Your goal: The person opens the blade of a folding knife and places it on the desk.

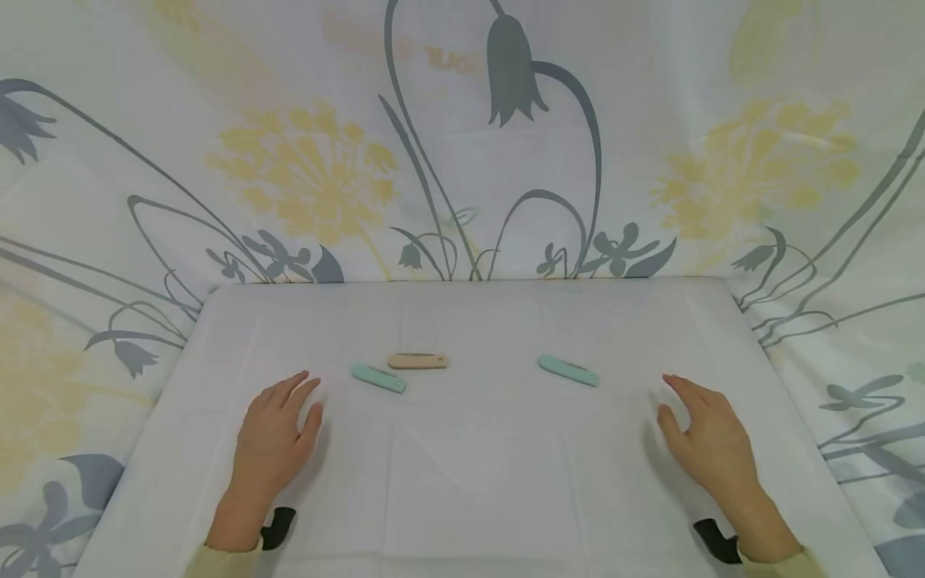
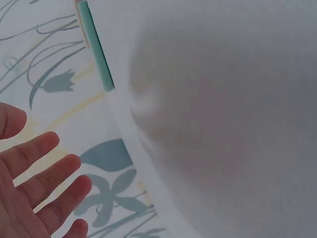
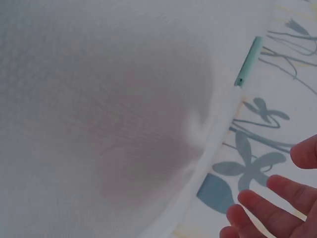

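A green knife and tan knife lie near the left hand, a second green knife near the right hand.
The head view shows all three — the right wrist view just the second green knife. Both hands are loose, fingers apart, thumbs inward. The surface is wide between them, its far edge beyond the knives.

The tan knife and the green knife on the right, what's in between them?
Only bare white tabletop lies between the tan knife and the green knife on the right, in the head view.
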Tool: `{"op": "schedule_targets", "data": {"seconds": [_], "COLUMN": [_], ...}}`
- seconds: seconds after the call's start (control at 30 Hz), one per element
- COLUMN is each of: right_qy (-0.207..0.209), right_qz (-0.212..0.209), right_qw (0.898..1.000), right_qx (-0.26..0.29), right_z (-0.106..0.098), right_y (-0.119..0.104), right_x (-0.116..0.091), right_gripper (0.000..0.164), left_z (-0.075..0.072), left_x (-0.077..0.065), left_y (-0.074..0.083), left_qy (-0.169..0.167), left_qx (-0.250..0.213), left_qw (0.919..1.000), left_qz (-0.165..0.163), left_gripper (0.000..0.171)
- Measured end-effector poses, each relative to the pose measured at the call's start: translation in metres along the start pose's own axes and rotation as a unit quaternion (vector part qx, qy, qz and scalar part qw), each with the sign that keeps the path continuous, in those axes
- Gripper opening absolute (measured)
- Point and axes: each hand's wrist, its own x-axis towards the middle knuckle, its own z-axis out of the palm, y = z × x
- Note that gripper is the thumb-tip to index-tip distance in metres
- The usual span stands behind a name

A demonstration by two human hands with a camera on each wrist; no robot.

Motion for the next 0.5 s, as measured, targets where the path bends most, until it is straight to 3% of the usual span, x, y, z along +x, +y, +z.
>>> {"op": "schedule_targets", "data": {"seconds": [0.13, 0.33, 0.5], "right_qy": [0.007, 0.018, 0.021], "right_qz": [-0.006, -0.012, -0.008], "right_qw": [1.000, 0.999, 0.998], "right_qx": [0.014, 0.036, 0.064], "right_z": [0.004, 0.011, 0.017], "right_y": [-0.007, -0.014, -0.014], "right_x": [0.002, 0.006, 0.009], "right_gripper": [0.038, 0.033, 0.029], "left_z": [0.009, 0.026, 0.043], "left_x": [0.007, 0.022, 0.040], "left_y": [0.011, 0.032, 0.047], "left_qy": [-0.006, -0.080, -0.103], "left_qx": [-0.043, -0.104, -0.143], "left_qw": [0.9988, 0.9891, 0.9823], "left_qz": [-0.023, -0.068, -0.065], "left_gripper": [0.028, 0.025, 0.023]}}
